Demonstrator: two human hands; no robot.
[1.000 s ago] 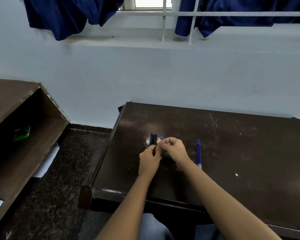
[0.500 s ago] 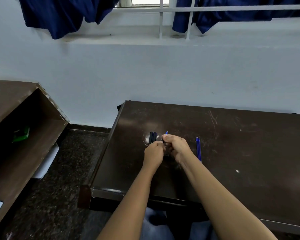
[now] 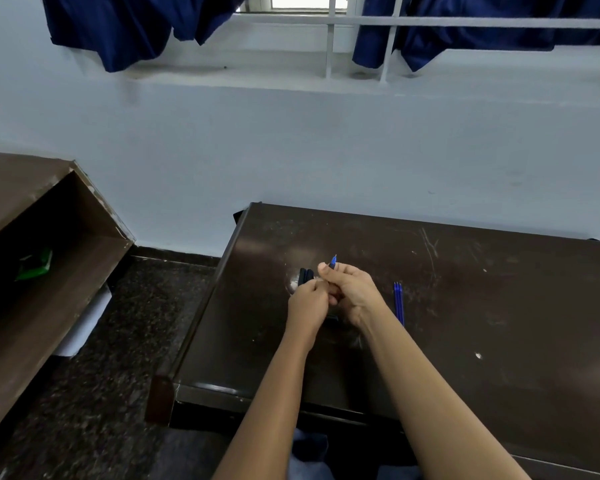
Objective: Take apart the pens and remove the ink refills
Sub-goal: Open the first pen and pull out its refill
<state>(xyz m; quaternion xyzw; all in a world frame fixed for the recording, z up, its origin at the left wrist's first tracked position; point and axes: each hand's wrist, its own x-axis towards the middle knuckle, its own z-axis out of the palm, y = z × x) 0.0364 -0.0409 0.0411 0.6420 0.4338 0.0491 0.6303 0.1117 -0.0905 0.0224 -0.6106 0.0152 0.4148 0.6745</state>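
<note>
Scratched dark glossy desk (image 3: pixel 465 306), right hand (image 3: pixel 352 289) pinching slim blue-tipped refill (image 3: pixel 333 262); left hand (image 3: pixel 307 303) alongside

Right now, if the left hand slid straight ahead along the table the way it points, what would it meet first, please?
Most likely the dark pen parts lying just beyond the left hand, on the table; its fingers already look very near them, though depth is unclear from this one view.

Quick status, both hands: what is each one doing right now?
Left hand: closed, pinching something too small to identify.
Right hand: closed on a blue-tipped pen refill, tip pointing up.
</note>
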